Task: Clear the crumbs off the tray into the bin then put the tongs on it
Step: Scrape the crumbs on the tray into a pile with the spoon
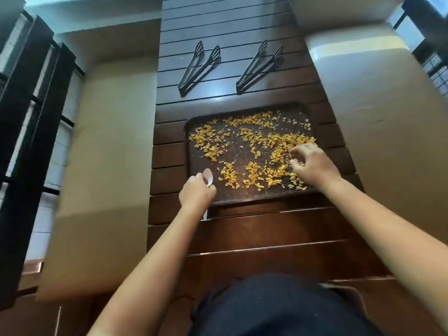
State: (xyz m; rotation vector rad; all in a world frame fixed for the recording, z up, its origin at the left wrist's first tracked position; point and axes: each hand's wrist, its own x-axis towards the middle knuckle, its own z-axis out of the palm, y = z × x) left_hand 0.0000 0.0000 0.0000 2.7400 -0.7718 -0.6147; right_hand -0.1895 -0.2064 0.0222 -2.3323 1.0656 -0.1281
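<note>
A dark brown tray (244,197) lies on the slatted wooden table, scattered with yellow-orange crumbs (274,146). My left hand (197,194) grips a light-coloured spoon (208,176) at the tray's near left corner, bowl pointing away from me. Over the tray's right side, my right hand (312,166) has its fingers curled down among the crumbs, pinching at them. Two black tongs lie beyond the tray on the table: one pair on the left (198,67), one on the right (259,66). No bin shows in this view.
The dark slatted table (242,238) runs away from me between two beige cushioned benches, left (109,166) and right (388,141). Black window frames (31,105) stand at the far left. My dark-clothed lap (278,306) fills the bottom.
</note>
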